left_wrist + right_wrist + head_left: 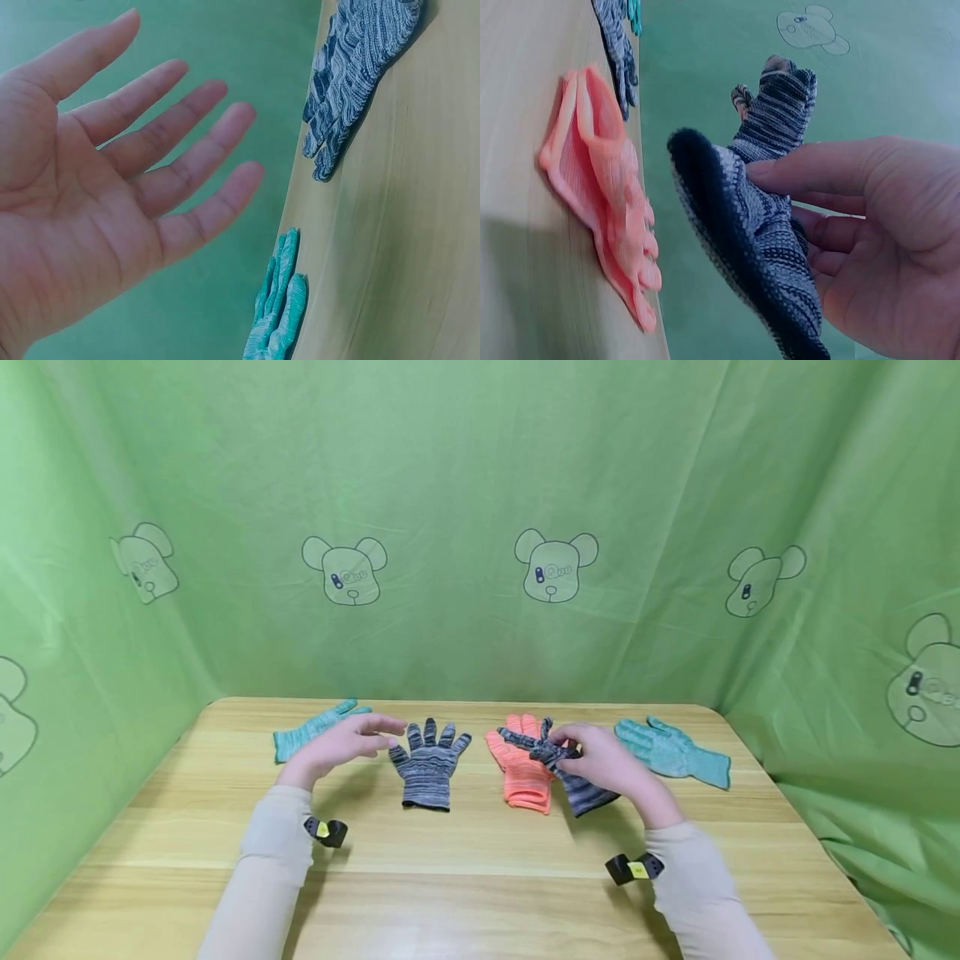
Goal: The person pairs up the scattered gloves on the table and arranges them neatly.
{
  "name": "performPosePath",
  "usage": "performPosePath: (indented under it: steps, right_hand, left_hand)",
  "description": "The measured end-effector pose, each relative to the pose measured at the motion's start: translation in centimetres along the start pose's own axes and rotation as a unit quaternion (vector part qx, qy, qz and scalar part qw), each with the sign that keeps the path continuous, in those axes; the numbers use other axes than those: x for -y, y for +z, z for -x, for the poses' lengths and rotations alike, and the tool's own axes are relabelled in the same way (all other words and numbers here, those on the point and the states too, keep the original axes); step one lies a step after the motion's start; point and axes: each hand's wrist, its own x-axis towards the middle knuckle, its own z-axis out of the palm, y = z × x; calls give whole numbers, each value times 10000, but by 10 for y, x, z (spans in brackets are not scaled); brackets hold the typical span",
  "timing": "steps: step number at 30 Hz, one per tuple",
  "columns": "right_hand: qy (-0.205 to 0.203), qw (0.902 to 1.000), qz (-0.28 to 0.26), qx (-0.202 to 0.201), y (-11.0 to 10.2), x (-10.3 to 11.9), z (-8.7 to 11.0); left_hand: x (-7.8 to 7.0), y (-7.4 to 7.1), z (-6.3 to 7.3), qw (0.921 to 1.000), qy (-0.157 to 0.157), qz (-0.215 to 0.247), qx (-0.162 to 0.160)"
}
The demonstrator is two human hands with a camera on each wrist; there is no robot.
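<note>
My right hand point(600, 760) pinches a dark grey striped knit glove point(769, 217) between thumb and fingers, its black-edged cuff hanging down. In the head view this glove overlaps an orange glove point(525, 777) that lies on the table with its cuff toward me. My left hand point(127, 172) holds nothing, and its fingers are spread and relaxed. Just right of it, a second grey striped glove point(429, 768) lies flat with fingers pointing away. Partly behind the left hand is a teal glove point(300, 735).
Another teal glove point(675, 752) lies at the right, beyond my right hand. The wooden table point(420, 893) ends at a green curtain point(450, 643) with bear-head drawings, which hangs behind and along both sides.
</note>
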Motion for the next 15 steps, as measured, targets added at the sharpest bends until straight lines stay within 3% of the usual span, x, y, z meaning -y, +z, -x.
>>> performPosePath:
  steps: [9,15]
  right_hand:
    - [57,9998,-25,-177,10,15,-17]
    - [128,9996,-84,-220,16,25,-25]
  left_hand:
    - [-6,1,-3,9962,-89,832,-242]
    - [-7,3,-7,9906,64,1312,-372]
